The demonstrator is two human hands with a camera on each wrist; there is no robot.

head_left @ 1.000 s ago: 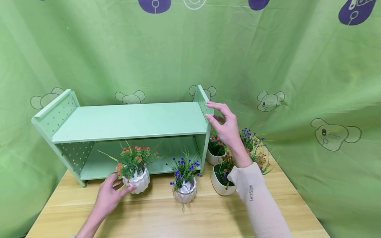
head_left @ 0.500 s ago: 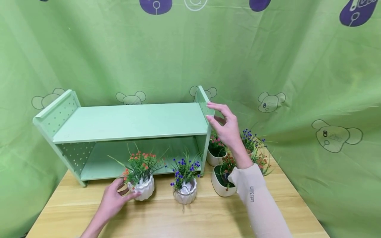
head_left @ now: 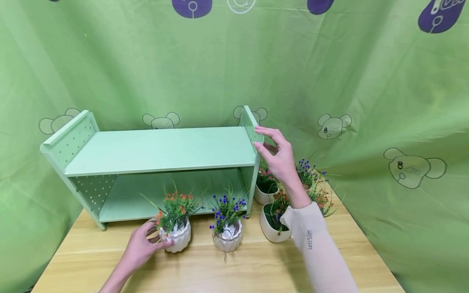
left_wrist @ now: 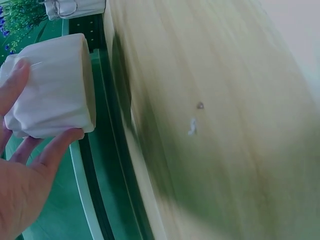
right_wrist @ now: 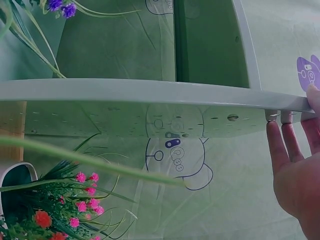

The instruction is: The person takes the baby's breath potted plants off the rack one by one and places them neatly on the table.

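A white fluted flowerpot [head_left: 178, 239] with artificial orange flowers [head_left: 179, 203] stands in front of the shelf's left half. My left hand [head_left: 141, 244] grips this pot from its left, thumb on the near side and fingers on the far side. In the left wrist view the pot [left_wrist: 55, 87] appears slightly raised off the table. My right hand [head_left: 280, 156] holds the right side panel [head_left: 249, 122] of a mint-green two-tier shelf [head_left: 161, 150]. The right wrist view has the thumb on one face and fingertips [right_wrist: 277, 145] against the other.
A white pot with blue flowers [head_left: 228, 240] stands just right of the held one. Several more potted flowers, including a white oval pot [head_left: 275, 228], crowd the right of the shelf beneath my right arm. A green curtain [head_left: 329, 73] hangs behind the wooden table [head_left: 205, 272].
My left hand has carried the orange-flowered pot to the right and nearer to me, slowing lately. The right hand keeps its hold on the shelf panel.
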